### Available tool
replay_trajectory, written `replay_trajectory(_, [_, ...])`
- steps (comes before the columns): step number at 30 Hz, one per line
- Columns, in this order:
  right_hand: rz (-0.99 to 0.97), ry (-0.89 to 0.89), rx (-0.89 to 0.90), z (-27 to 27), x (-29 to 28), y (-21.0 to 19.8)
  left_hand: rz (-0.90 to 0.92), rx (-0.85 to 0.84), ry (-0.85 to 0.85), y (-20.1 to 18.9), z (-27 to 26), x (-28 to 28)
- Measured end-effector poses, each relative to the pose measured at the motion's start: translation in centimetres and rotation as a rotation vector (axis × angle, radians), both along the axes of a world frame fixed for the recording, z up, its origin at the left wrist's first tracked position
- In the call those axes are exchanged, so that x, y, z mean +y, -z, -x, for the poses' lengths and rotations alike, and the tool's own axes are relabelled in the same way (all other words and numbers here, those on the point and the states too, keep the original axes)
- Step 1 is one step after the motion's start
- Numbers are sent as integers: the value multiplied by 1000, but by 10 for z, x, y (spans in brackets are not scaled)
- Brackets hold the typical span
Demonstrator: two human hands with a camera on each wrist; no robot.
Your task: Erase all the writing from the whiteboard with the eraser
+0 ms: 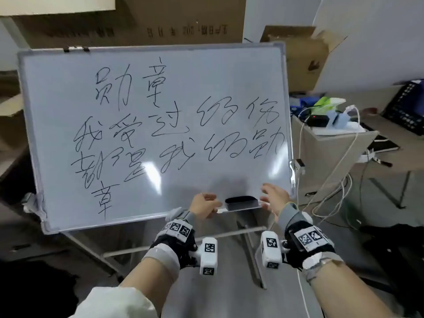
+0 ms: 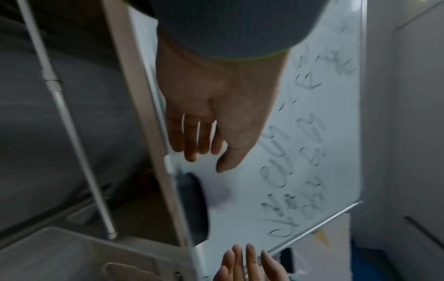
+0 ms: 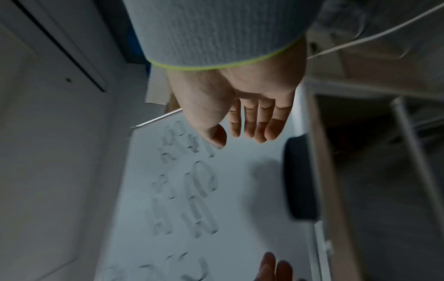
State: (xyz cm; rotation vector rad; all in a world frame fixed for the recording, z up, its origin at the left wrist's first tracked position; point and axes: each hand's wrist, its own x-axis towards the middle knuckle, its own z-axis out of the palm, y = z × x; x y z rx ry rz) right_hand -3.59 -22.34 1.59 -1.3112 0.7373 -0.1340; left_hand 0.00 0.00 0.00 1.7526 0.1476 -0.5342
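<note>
The eraser (image 1: 241, 201) lay on the written-over whiteboard (image 1: 206, 76) ledge, lower centre, between my left hand (image 1: 203, 206) and right hand (image 1: 276, 199), both grips wide, holding nothing.

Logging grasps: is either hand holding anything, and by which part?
Nothing is held: the eraser sits on the tray between the open left hand and right hand.

Both forearms reach forward, side by side, each wrist strapped with a tagged camera mount. The left hand (image 1: 204, 204) has loosely bent fingers, holding nothing. The right hand (image 1: 276, 198) is spread, fingers straight.
</note>
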Motion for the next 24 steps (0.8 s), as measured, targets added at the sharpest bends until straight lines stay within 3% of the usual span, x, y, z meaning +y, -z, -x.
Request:
replay_trajectory(4, [21,-202,196,-1,-11,32,-88,54,81,24,6,-25])
replay_trajectory(8, [73,-413,247,-14,-14,49,-183,22,144,39,-3,-41])
replay_trajectory(13, [240,-447,126,-21,-18,58,-159,6,49,40,-10,-41])
replay_trajectory(20, [-46,-399,-216,-39,24,15,158,-13,-65,15,-17,-16])
replay_trajectory(24, [-7,-383,-294,-62,71,-11,214,-119,-151,-10,-26,11])
